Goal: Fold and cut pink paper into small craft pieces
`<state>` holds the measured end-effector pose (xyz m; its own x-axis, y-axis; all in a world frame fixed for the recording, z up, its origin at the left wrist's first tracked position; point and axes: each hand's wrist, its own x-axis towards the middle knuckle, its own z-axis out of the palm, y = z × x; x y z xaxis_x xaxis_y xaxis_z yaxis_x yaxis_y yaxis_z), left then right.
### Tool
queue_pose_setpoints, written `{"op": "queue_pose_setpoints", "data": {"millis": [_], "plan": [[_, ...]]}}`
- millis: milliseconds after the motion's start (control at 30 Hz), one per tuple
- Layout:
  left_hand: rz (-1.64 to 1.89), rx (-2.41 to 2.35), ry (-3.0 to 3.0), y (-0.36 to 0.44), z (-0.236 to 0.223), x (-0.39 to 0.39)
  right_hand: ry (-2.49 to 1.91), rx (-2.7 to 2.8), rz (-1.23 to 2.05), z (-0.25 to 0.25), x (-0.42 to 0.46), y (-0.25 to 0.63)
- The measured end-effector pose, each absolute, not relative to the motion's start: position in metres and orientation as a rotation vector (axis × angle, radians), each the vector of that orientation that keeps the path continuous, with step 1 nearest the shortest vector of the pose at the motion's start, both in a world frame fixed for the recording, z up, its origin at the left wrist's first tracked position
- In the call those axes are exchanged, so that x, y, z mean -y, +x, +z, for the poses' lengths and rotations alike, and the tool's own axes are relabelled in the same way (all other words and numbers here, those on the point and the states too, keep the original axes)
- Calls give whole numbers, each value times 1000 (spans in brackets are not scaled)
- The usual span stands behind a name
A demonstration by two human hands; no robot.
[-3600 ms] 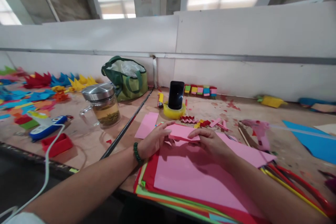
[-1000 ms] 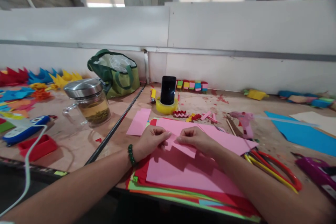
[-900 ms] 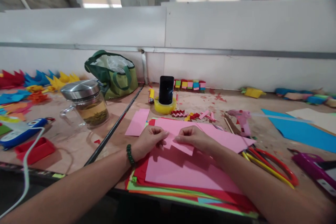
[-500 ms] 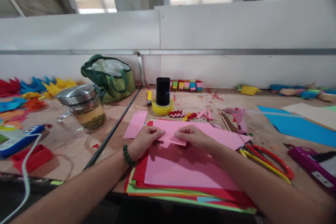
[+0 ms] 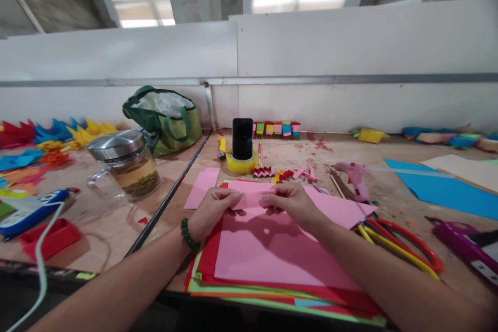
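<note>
Between my two hands is a small piece of pink paper (image 5: 251,199), held up over a stack of coloured sheets. My left hand (image 5: 218,205), with a green bead bracelet at its wrist, pinches the paper's left end between thumb and fingers. The right end is pinched by my right hand (image 5: 290,202). Large pink sheets (image 5: 268,254) lie on top of the stack beneath, with red and green ones showing at its edges. Left of the stack lies a pink paper strip (image 5: 201,187). Scissors with red and yellow handles (image 5: 408,246) rest near my right forearm.
A glass mug of tea (image 5: 132,171) stands at the left, a green bag (image 5: 171,124) behind it. A phone (image 5: 242,137) stands in a yellow tape roll (image 5: 241,164). A pink glue gun (image 5: 356,179), blue paper (image 5: 443,187) and a purple tool (image 5: 465,249) lie at the right.
The pink paper piece has turned so that more of its flat face shows, its upper edge now raised. Both hands keep hold, and the camera view has tilted slightly.
</note>
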<state>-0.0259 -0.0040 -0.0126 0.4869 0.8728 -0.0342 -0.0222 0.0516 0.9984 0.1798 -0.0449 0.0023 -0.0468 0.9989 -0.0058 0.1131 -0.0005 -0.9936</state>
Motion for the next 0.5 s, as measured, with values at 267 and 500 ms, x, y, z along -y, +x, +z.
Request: {"op": "queue_pose_setpoints", "data": {"millis": [267, 500], "plan": [[613, -767, 1629, -32, -8, 0, -1263, 1526, 771, 3, 55, 173], [645, -664, 1969, -20, 0, 3, -1211, 1698, 622, -1, 60, 166]]}}
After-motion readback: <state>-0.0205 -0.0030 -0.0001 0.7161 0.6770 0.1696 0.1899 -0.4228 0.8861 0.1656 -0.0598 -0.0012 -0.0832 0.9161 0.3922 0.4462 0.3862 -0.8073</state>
